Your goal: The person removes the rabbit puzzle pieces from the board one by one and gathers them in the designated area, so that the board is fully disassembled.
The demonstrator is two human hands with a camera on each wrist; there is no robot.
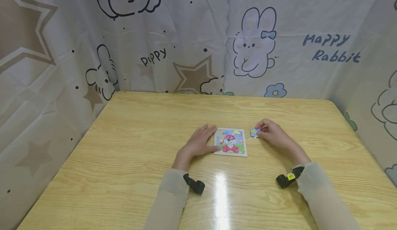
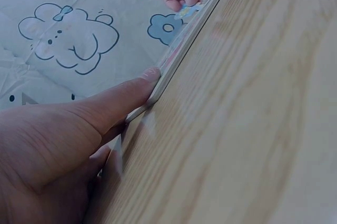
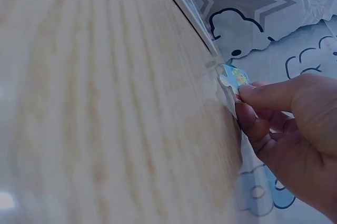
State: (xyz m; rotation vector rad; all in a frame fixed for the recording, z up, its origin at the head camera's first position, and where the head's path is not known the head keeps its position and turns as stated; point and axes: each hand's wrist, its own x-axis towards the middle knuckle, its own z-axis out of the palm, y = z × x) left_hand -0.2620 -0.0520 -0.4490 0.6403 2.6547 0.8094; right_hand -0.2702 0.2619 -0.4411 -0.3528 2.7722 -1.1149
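A square jigsaw puzzle of a pink rabbit lies flat on the table in a pale frame. My left hand rests at its left side with fingers spread, and the thumb presses on the near-left part of the frame. To the right of the puzzle, my right hand pinches a small blue and yellow puzzle piece between thumb and fingers. The right wrist view shows this puzzle piece tilted, close over the wood, apart from the frame.
The wood-grain table spreads wide around the puzzle. A printed cloth with rabbits and stars hangs behind it and along both sides. Black wrist cameras are strapped over both sleeves.
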